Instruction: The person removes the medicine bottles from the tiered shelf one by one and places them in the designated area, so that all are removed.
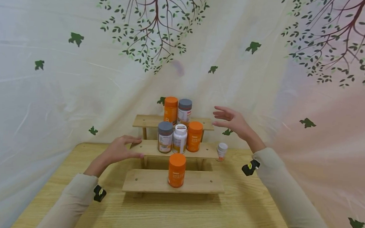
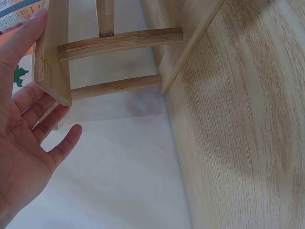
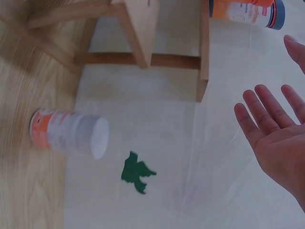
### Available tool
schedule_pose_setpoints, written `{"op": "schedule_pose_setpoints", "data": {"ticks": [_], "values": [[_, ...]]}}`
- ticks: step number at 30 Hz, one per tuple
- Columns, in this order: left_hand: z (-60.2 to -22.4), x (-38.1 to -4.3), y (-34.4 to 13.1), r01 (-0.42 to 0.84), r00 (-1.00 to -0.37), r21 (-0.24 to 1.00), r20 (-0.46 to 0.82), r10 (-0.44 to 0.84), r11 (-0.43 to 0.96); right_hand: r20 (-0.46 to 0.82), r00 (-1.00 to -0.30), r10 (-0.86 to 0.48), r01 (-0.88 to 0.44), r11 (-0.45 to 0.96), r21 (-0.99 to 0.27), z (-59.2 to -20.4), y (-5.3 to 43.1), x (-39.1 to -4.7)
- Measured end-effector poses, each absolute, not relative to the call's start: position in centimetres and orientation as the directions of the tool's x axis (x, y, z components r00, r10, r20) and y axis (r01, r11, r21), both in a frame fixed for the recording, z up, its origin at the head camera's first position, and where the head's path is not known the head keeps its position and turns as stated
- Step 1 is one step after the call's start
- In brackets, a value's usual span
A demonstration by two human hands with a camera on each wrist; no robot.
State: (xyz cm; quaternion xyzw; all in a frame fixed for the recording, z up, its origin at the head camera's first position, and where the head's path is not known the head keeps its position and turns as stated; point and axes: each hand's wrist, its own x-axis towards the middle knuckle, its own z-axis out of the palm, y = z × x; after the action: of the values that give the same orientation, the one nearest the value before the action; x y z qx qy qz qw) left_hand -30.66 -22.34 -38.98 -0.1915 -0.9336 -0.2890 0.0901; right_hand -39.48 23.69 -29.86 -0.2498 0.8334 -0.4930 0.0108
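"Backdrop?"
"Pale sheet, one, creased; fills the top and both sides of the head view, pinkish toward the right edge."
"Pattern?"
"Branch print, brown stems, small green leaves, top, left of centre. Second branch print, matching colours, upper right corner. Dark green leaf shapes, several, scattered from the left edge to the lower right."
"Furniture?"
"Table, one, light wood-grain top; lower centre, running to the bottom edge."
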Motion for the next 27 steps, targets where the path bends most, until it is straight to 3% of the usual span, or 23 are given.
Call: {"op": "schedule_pose_setpoints", "data": {"ticks": [27], "values": [[-39.2, -31.1, -22.5, 0.427, -0.901, 0.510, 0.307, 0.306, 0.747, 0.237, -0.883, -0.406, -0.369, 0.286, -0.884, -28.4, 16.7, -41.6]]}}
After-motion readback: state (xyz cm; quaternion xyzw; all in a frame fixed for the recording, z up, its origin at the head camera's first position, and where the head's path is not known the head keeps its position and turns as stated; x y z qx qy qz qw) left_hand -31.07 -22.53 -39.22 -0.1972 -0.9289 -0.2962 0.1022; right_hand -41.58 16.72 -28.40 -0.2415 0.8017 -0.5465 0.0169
